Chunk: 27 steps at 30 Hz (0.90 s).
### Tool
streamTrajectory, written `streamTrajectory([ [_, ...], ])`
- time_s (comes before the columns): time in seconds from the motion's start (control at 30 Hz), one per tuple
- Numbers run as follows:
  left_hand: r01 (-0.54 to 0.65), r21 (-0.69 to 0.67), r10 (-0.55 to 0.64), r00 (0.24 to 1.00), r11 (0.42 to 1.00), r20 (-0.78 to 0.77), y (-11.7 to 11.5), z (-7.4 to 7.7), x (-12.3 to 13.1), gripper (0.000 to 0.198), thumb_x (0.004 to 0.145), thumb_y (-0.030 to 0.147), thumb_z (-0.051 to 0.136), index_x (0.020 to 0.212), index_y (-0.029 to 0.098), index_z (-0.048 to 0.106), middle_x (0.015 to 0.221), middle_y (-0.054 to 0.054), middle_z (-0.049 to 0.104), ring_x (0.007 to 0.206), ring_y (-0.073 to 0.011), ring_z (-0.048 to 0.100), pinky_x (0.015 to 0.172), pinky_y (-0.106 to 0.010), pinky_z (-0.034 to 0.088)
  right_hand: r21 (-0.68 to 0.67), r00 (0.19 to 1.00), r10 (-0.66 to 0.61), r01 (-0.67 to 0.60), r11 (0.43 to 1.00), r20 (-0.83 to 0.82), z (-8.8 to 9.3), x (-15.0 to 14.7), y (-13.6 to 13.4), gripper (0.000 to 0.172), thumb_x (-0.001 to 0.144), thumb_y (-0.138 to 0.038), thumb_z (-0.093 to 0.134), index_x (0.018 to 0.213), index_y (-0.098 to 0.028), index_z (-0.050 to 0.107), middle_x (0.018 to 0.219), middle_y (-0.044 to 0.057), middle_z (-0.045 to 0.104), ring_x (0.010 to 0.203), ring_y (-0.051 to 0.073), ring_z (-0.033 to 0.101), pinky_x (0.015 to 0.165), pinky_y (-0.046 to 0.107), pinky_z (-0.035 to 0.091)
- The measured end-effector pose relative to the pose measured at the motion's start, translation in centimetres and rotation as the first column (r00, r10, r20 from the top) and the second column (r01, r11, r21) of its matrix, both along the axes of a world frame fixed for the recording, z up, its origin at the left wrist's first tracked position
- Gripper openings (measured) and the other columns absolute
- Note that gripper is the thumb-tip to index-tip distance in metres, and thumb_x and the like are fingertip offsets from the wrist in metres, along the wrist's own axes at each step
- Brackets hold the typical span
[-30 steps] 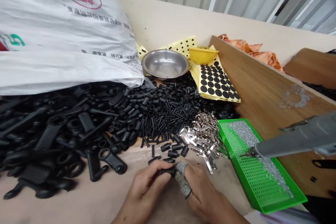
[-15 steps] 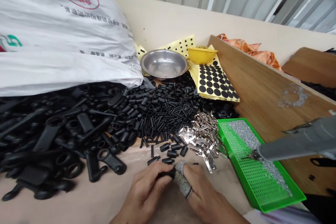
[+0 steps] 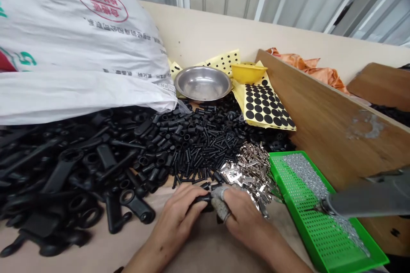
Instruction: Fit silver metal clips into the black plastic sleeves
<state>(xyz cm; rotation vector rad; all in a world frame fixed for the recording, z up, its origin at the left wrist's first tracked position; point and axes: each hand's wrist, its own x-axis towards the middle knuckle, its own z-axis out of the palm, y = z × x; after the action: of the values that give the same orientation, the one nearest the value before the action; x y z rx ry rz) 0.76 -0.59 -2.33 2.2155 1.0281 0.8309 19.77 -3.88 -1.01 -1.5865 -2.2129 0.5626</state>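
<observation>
Both hands meet at the near middle of the table, just in front of a pile of small black plastic parts. My left hand [image 3: 179,215] is closed around a black cylindrical plastic part [image 3: 205,199], partly covered by the fingers. My right hand [image 3: 243,217] pinches at the same part from the other side. Worn grey wrapping [image 3: 220,208] covers fingers of this hand. Black ribbed pieces [image 3: 188,158] lie just beyond the hands, and small metal clips [image 3: 253,170] are heaped beyond the right hand. The part's far end is hidden.
Large black handle-like parts [image 3: 137,207] are piled left, below a white sack [image 3: 80,51]. A steel bowl [image 3: 203,83], yellow bowl [image 3: 248,73] and sheets of black dots [image 3: 269,108] stand behind. At right, a grey tool [image 3: 368,198] reaches over a green tray [image 3: 320,239] of small silvery pieces.
My hands have moved forward against the nearest black cylinders, now mostly hidden by them. My right hand has turned slightly. The view has shifted, with the background lower in the picture.
</observation>
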Motion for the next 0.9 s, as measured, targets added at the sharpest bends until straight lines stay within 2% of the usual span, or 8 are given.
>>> streamTrajectory([
  [0.1,-0.043,0.070,0.046,0.998,0.997,-0.037,0.5,-0.5,-0.3,0.011,0.087,0.020,0.050,0.093,0.019,0.059,0.088,-0.005,0.068,0.085,-0.0204,0.060,0.075,-0.030,0.049,0.066,0.999,-0.037,0.037,0.997,-0.001,0.2,0.6,1.4,0.017,0.078,-0.004,0.039,0.076,-0.021,0.045,0.081,0.003,0.057,0.076,0.017,0.053,0.068,0.027,0.042],
  [0.27,-0.048,0.174,0.065,0.994,0.984,-0.091,0.6,-1.2,-0.3,0.011,0.085,0.021,0.051,0.091,0.020,0.061,0.085,-0.006,0.068,0.081,-0.0218,0.060,0.074,-0.034,0.049,0.132,0.958,-0.075,0.039,0.990,0.276,0.6,-0.4,4.4,0.020,0.071,0.000,0.044,0.075,-0.019,0.049,0.086,0.006,0.055,0.082,0.020,0.050,0.069,0.028,0.041],
  [0.4,-0.054,0.167,0.065,0.996,0.984,-0.062,0.6,-1.3,-0.7,0.011,0.084,0.020,0.052,0.092,0.019,0.060,0.087,-0.007,0.068,0.082,-0.0214,0.061,0.074,-0.033,0.050,0.128,0.937,-0.055,0.011,0.992,0.346,0.4,-2.4,6.3,0.019,0.067,-0.001,0.047,0.074,-0.016,0.055,0.083,0.010,0.057,0.081,0.024,0.051,0.068,0.033,0.041],
  [0.5,-0.099,0.124,0.102,0.995,0.987,-0.014,0.8,-0.6,-1.1,0.012,0.084,0.019,0.051,0.089,0.018,0.062,0.085,-0.007,0.068,0.081,-0.0207,0.062,0.073,-0.031,0.049,0.121,0.926,-0.041,-0.005,0.993,0.374,0.3,-3.0,7.0,0.016,0.068,-0.002,0.049,0.074,-0.014,0.057,0.081,0.012,0.058,0.078,0.025,0.051,0.066,0.034,0.040],
  [0.6,-0.193,-0.027,0.194,0.981,0.981,0.026,1.3,0.3,-1.1,0.015,0.084,0.021,0.050,0.087,0.018,0.064,0.084,-0.006,0.068,0.079,-0.0204,0.062,0.072,-0.031,0.048,0.127,0.927,-0.010,-0.040,0.991,0.375,0.8,-2.8,7.1,0.015,0.069,-0.003,0.048,0.075,-0.015,0.056,0.081,0.010,0.058,0.078,0.023,0.050,0.067,0.033,0.039],
  [0.7,-0.269,-0.336,0.322,0.940,0.903,0.113,2.0,1.2,-0.6,0.018,0.082,0.027,0.052,0.092,0.018,0.064,0.078,-0.003,0.069,0.071,-0.0190,0.062,0.064,-0.029,0.048,0.157,0.935,0.040,-0.100,0.983,0.351,1.6,-2.7,6.6,0.018,0.069,-0.002,0.047,0.076,-0.017,0.054,0.083,0.006,0.055,0.080,0.020,0.047,0.070,0.030,0.038],
  [0.8,-0.149,-0.602,0.407,0.856,0.784,0.319,2.7,1.9,0.2,0.017,0.077,0.029,0.057,0.084,0.015,0.064,0.065,0.000,0.065,0.060,-0.0152,0.059,0.056,-0.025,0.047,0.252,0.948,0.115,-0.193,0.948,0.297,2.1,-3.0,5.9,0.017,0.072,-0.003,0.046,0.075,-0.018,0.052,0.082,0.004,0.052,0.077,0.019,0.044,0.068,0.030,0.036],
  [0.9,-0.074,-0.671,0.465,0.776,0.738,0.426,3.1,2.3,0.6,0.014,0.073,0.027,0.061,0.073,0.014,0.064,0.054,0.003,0.060,0.052,-0.0114,0.055,0.052,-0.021,0.044,0.317,0.962,0.107,-0.186,0.930,0.249,1.9,-3.2,5.2,0.018,0.069,0.000,0.044,0.071,-0.018,0.050,0.079,0.005,0.050,0.074,0.020,0.042,0.064,0.031,0.035],
])
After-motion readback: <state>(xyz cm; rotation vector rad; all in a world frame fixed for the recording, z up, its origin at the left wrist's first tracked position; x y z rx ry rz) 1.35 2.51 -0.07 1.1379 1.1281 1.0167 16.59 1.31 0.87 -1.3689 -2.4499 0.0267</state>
